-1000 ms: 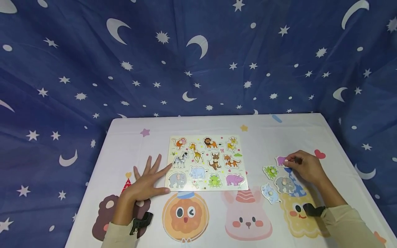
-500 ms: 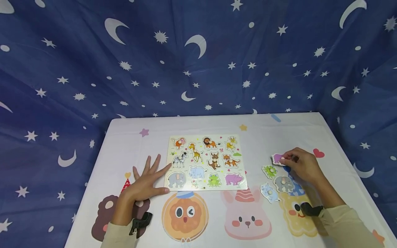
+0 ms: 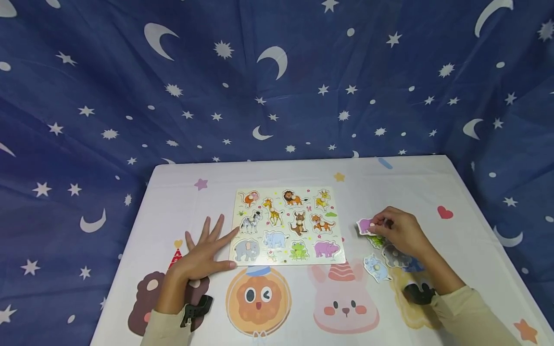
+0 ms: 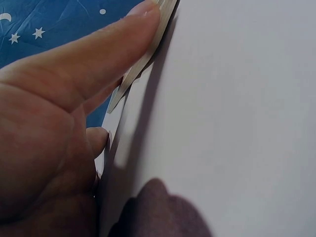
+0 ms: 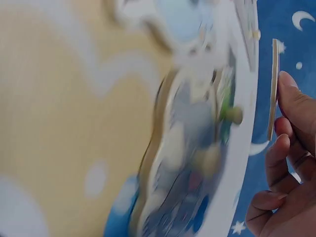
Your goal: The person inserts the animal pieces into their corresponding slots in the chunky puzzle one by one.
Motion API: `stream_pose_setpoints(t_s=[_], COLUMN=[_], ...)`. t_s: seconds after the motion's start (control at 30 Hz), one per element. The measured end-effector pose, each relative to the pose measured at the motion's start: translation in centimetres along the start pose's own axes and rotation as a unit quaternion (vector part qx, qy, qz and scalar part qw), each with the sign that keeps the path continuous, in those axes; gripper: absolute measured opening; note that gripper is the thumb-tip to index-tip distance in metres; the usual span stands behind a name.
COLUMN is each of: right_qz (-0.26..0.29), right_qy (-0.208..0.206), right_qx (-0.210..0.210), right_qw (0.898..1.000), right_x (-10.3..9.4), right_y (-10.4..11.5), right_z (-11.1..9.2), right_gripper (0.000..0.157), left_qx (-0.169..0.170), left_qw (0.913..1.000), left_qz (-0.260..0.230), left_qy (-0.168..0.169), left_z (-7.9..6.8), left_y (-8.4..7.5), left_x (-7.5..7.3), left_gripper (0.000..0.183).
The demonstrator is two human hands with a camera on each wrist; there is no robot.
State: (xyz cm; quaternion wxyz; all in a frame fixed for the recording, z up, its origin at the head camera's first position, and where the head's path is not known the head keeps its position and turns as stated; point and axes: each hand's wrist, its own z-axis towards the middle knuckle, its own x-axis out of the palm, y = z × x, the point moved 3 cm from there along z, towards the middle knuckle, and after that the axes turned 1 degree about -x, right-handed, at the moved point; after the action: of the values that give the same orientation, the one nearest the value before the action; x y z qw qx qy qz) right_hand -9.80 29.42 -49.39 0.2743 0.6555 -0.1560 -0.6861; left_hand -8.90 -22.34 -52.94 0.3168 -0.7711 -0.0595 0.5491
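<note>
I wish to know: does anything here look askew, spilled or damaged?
I see nothing spilled or damaged. The blue rhino piece looks slightly askew: right of the puzzle board, it lies at a slant, while the matching rhino picture is level. For a loose piece, that seems only mildly odd.

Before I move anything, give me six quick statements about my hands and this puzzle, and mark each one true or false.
1. The left hand touches the board. True.
2. The left hand holds a piece. False: its fingers are spread and it holds none.
3. The right hand pinches the hippo piece. True.
4. The hippo piece rests on the board. False: it is held apart from it.
5. In the head view, the hippo piece partly hides the frog piece. True.
6. The frog piece is left of the board. False: it is to the right.
</note>
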Motion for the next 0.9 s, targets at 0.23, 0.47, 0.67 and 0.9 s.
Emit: stream_pose_setpoints(t_s=[0.23,0.47,0.67,0.9], right_qz=[0.015,0.03,0.041,0.054], right_qy=[0.011,0.036,0.063,0.079], right_qx=[-0.039,-0.04,-0.02,-0.025], right_qw=[0.999,0.998,0.997,0.995], right_x=[1.4,3.0,4.3,5.7], right_y=[1.8,3.6,4.8,5.8], right_z=[0.1,0.2,0.3,0.2], right_gripper=[0.012,0.014,0.014,0.015], left_qx=[0.001,-0.005,-0.003,-0.002], left_qw=[1.0,1.0,1.0,1.0], left_qz=[0.0,0.002,0.002,0.002], left_qy=[0.002,0.006,0.001,0.0], left_z=[-0.1,0.2,0.0,0.0], left_y=[0.0,0.1,0.0,-0.1], left_x=[0.0,0.0,0.0,-0.1], left_gripper=[0.092,0.092,0.092,0.092])
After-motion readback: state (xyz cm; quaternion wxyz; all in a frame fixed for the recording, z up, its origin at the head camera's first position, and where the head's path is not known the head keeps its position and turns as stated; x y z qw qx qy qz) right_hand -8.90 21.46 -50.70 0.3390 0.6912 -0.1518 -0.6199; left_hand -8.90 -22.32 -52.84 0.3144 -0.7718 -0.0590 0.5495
